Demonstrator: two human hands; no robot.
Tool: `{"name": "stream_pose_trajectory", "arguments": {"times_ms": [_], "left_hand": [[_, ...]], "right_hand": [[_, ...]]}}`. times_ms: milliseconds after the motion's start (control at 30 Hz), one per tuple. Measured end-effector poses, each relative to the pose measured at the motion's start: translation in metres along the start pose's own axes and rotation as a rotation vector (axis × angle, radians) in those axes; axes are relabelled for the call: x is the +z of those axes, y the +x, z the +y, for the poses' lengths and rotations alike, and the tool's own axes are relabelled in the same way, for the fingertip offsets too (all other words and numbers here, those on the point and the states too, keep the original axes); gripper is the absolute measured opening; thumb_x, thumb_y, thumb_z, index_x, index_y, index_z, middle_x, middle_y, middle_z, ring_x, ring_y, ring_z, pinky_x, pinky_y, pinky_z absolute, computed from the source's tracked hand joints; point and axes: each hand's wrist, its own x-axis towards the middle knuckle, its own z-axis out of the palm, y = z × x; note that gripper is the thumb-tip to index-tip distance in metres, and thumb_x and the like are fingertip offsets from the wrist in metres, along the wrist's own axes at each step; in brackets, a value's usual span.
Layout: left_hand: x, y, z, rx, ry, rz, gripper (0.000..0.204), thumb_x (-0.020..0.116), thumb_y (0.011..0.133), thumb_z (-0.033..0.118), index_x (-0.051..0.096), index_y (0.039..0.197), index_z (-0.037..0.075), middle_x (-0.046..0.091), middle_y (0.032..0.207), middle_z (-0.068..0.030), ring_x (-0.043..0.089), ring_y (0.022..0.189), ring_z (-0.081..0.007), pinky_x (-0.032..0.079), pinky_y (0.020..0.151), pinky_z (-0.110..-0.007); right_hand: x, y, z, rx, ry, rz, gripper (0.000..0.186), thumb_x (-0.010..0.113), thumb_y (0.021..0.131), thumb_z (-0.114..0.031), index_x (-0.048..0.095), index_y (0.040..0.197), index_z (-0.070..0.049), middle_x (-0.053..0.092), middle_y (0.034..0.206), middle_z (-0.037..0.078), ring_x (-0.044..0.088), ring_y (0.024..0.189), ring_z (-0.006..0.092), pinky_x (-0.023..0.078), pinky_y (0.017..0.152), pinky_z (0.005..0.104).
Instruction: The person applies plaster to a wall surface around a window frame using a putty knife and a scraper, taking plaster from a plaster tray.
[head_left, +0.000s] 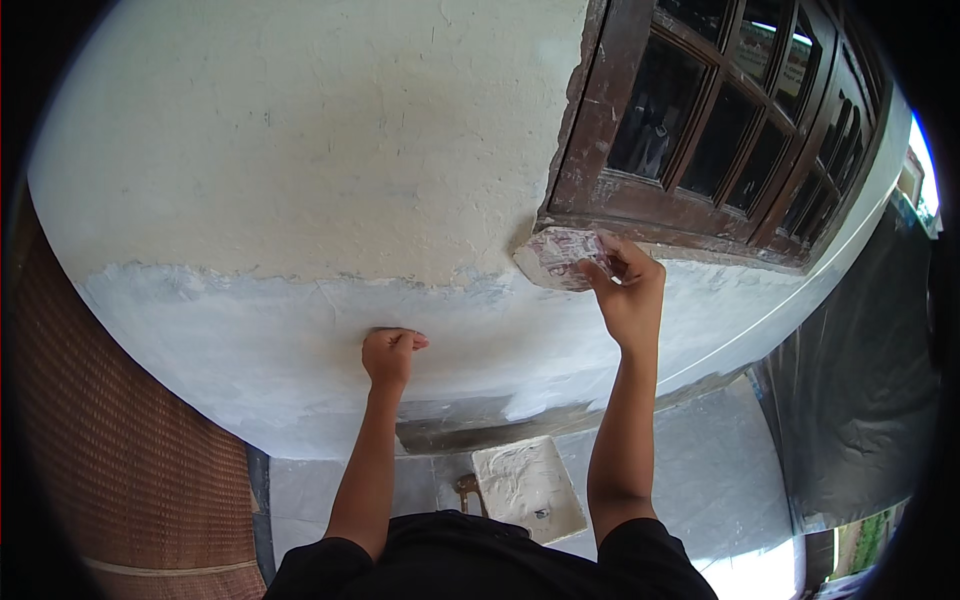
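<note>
My right hand (pixel 628 285) grips a flat, putty-smeared spreader (pixel 562 258), whitish with reddish streaks. The spreader lies against the wall just under the lower left corner of a brown window frame (pixel 640 222). My left hand (pixel 392 352) is closed, held close to the wall over its white-coated lower band (pixel 300 310). Its curled fingers hide whatever may be inside them. Above that band the wall (pixel 330 140) is cream and rough, and the border between the two is ragged.
On the grey tiled floor (pixel 690 450) below me stands a pale tray (pixel 530 488) holding white putty, with a brown object (pixel 467 487) beside it. A woven brown mat (pixel 140 450) is at the left. Dark sheeting (pixel 860 370) hangs at the right.
</note>
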Motion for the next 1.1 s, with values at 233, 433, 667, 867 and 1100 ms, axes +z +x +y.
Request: {"name": "stream_pose_trajectory", "arguments": {"times_ms": [233,433,667,867,1100], "left_hand": [[0.005,-0.012,-0.003,0.082,0.024,-0.004,0.023,0.050,0.084,0.001,0.069,0.076,-0.008,0.070,0.073,-0.0137,0.070,0.068,-0.0200,0.056,0.064,-0.029],[0.032,-0.064,-0.012,0.064,0.100,-0.178,0.023,0.048,0.083,-0.003,0.071,0.083,-0.002,0.071,0.073,-0.0112,0.070,0.068,-0.0165,0.054,0.060,-0.026],[0.075,-0.118,-0.067,-0.094,0.256,-0.680,0.020,0.053,0.087,0.003,0.071,0.097,0.003,0.073,0.083,-0.0122,0.071,0.074,-0.0193,0.055,0.068,-0.029],[0.090,-0.155,-0.101,-0.111,0.400,-0.942,0.028,0.054,0.086,0.006,0.067,0.111,0.007,0.072,0.099,-0.0106,0.069,0.086,-0.0279,0.054,0.074,-0.036],[0.089,-0.186,-0.161,-0.198,0.492,-1.080,0.037,0.057,0.084,0.007,0.060,0.120,0.008,0.065,0.115,-0.0164,0.061,0.105,-0.0348,0.048,0.090,-0.042]], "right_hand": [[-0.009,-0.011,0.008,0.094,-0.027,0.193,0.028,0.069,0.076,0.006,0.066,0.104,0.006,0.071,0.088,0.012,0.066,0.082,0.0133,0.050,0.075,0.0250],[-0.044,-0.083,0.053,0.377,0.166,0.255,0.024,0.067,0.077,0.007,0.062,0.101,0.006,0.068,0.088,0.008,0.062,0.080,0.0114,0.048,0.075,0.0243],[-0.051,-0.195,0.111,0.836,0.165,0.217,0.018,0.069,0.078,0.004,0.062,0.094,0.004,0.066,0.085,0.007,0.062,0.076,0.0114,0.051,0.070,0.0265],[-0.049,-0.278,0.146,1.083,0.040,0.293,0.016,0.071,0.074,-0.001,0.063,0.087,0.004,0.066,0.077,0.005,0.059,0.071,0.0098,0.047,0.066,0.0245],[-0.032,-0.366,0.187,1.263,-0.031,0.389,0.014,0.072,0.074,-0.003,0.064,0.085,0.003,0.066,0.076,0.005,0.059,0.071,0.0100,0.047,0.066,0.0258]]}}
